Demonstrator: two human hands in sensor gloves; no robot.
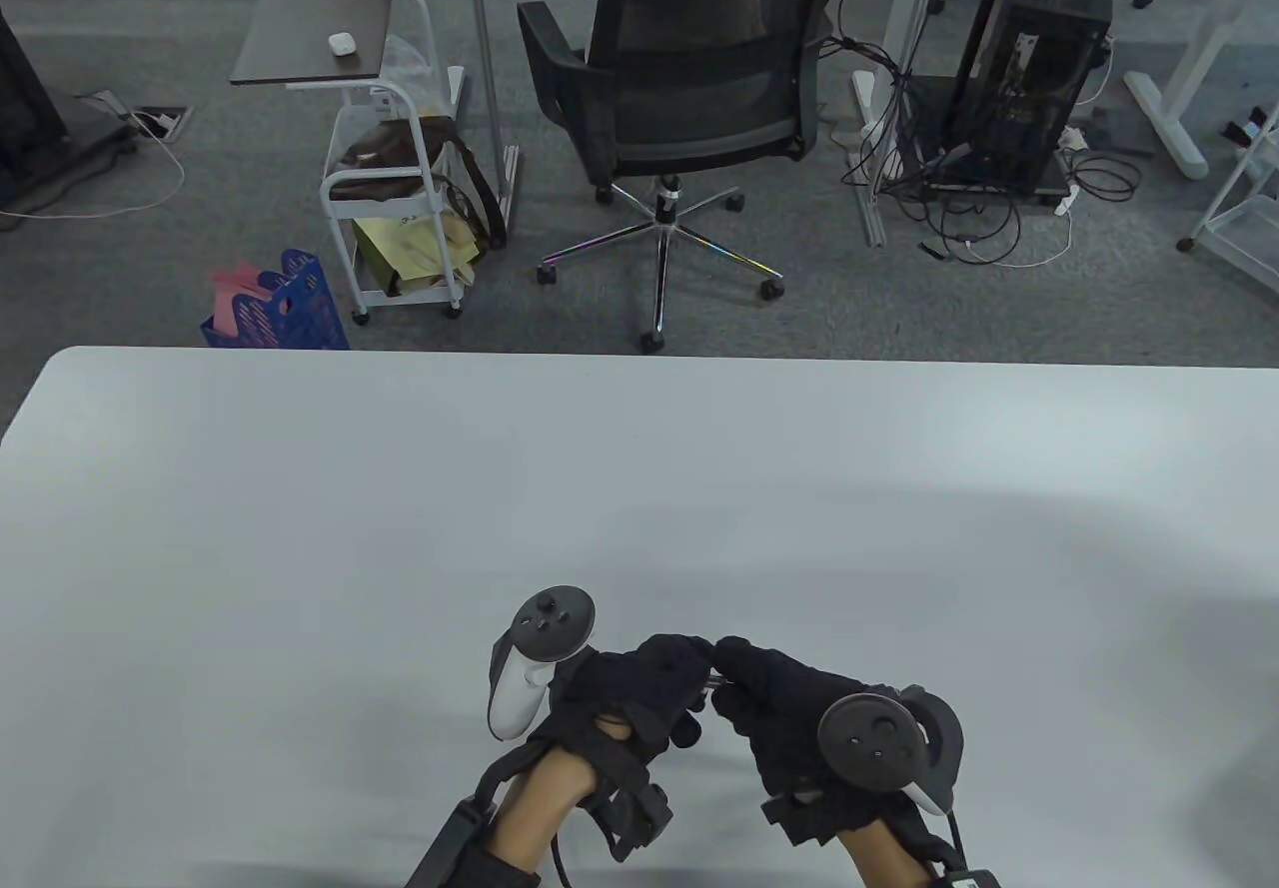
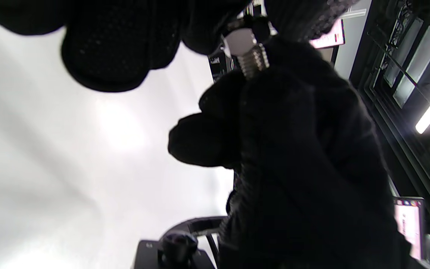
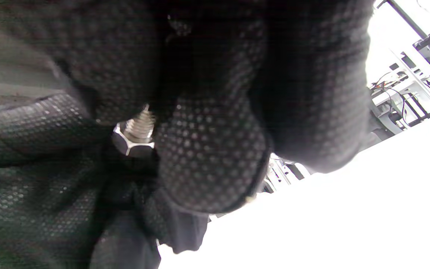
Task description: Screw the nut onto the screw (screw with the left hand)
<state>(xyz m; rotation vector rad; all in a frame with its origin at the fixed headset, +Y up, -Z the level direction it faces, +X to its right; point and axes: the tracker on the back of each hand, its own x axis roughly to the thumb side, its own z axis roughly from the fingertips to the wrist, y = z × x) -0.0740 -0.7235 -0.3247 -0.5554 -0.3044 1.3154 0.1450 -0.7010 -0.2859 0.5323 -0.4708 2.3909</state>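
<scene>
Both gloved hands meet low over the white table [image 1: 400,528], near its front edge. Between them is a small metal screw [image 1: 711,685], mostly hidden in the table view. My left hand [image 1: 689,673] pinches the silver hex nut [image 2: 240,40] at its fingertips [image 2: 106,48]. The screw's thread [image 2: 254,61] runs out of the nut into my right hand [image 2: 293,149]. In the right wrist view the nut [image 3: 133,145] sits on the thread [image 3: 140,125]. My right hand's fingers [image 3: 211,157] are curled round the thread. The screw's head is hidden.
Each hand carries a tracker, the left one [image 1: 535,658] and the right one [image 1: 884,743]. Beyond the table's far edge stand a black office chair [image 1: 679,99], a white trolley [image 1: 390,189], a blue crate [image 1: 285,304] and cables on the floor.
</scene>
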